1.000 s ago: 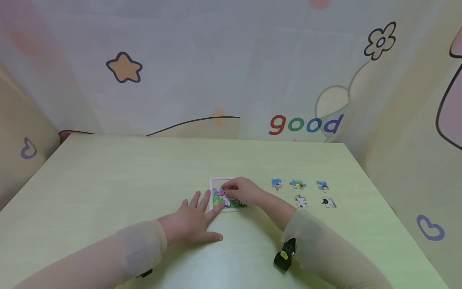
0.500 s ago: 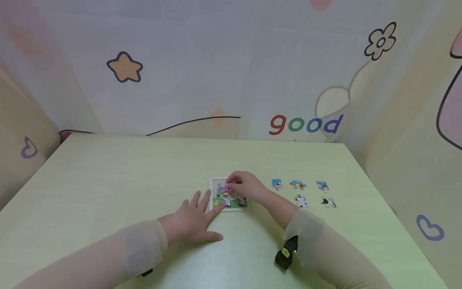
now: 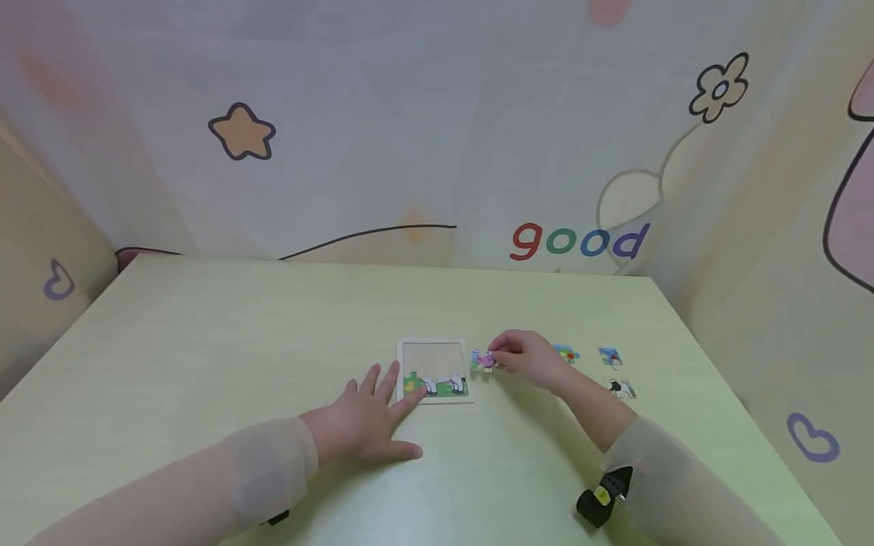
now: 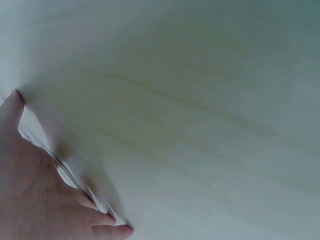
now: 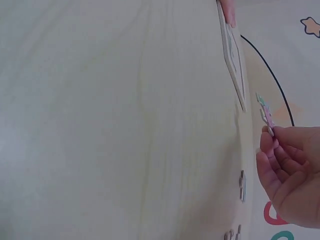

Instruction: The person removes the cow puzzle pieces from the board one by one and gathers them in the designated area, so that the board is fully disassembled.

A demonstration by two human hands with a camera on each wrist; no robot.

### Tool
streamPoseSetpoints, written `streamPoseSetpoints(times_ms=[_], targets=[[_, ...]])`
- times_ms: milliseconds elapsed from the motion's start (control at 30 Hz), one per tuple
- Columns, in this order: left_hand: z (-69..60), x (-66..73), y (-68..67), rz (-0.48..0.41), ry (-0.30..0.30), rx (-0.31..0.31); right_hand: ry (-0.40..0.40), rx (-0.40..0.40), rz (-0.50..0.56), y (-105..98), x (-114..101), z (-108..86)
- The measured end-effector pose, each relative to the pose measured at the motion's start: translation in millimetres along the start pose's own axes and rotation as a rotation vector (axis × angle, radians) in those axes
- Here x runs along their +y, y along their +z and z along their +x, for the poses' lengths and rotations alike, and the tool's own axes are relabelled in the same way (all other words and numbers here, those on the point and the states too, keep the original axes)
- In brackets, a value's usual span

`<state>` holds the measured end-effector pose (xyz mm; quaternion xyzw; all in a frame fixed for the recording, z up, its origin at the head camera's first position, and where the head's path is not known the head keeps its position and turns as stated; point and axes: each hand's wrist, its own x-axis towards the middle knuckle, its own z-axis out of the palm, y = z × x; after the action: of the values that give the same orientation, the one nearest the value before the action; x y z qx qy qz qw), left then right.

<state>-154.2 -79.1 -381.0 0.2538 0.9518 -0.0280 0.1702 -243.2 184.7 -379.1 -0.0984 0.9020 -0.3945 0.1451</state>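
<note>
Head view: frame (image 3: 432, 358) holds puzzle pieces (image 3: 451, 387) along its bottom.

Playroom-like nook with cartoon-printed cloth (image 3: 369, 144)

A pale yellow-green table (image 3: 273, 326), faintly streaked like wood grain in the wrist views, stretches back to a printed cloth backdrop (image 3: 375, 114) that also rises at both sides. On its back panel are a dark-outlined tan star (image 3: 242, 132) at left, a thin black curve (image 3: 369, 233) crossing a blurry orange diamond (image 3: 414, 224), and the word "good" (image 3: 575, 240) in red, green, blue and purple letters — with a flower (image 3: 720, 89) higher at right. Each side panel carries a purple heart outline (image 3: 812, 438), and a large black-edged pink shape (image 3: 856, 212) is cut off by the right edge of the head view.
</note>
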Motion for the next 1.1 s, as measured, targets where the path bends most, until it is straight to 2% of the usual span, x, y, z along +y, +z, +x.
streamPoseSetpoints(times_ms=[167, 367, 467, 633, 833, 1000, 1100], targets=[[-0.2, 1.7, 0.6, -0.001, 0.003, 0.002, -0.041, -0.003, -0.063, -19.0, 15.6, -10.1], [-0.7, 2.6, 1.2, -0.007, -0.003, -0.016, -0.041, -0.06, -0.097, -26.9, 30.3, -19.2], [-0.4, 2.6, -0.1, -0.005, -0.007, -0.016, -0.047, -0.064, -0.134, -29.8, 34.7, -21.9], [0.4, 1.9, -0.4, -0.004, -0.003, -0.016, -0.012, -0.06, -0.172, -34.5, 37.2, -23.9], [1.5, 0.6, 0.2, -0.008, -0.004, -0.021, -0.007, -0.075, -0.178, -36.0, 37.5, -25.0], [1.0, 0.6, -0.6, -0.016, -0.01, -0.026, -0.023, -0.077, -0.203, -38.3, 35.4, -26.6], [0.1, 0.9, -0.4, -0.018, -0.011, -0.025, -0.04, -0.049, -0.224, -38.7, 32.8, -25.8]])
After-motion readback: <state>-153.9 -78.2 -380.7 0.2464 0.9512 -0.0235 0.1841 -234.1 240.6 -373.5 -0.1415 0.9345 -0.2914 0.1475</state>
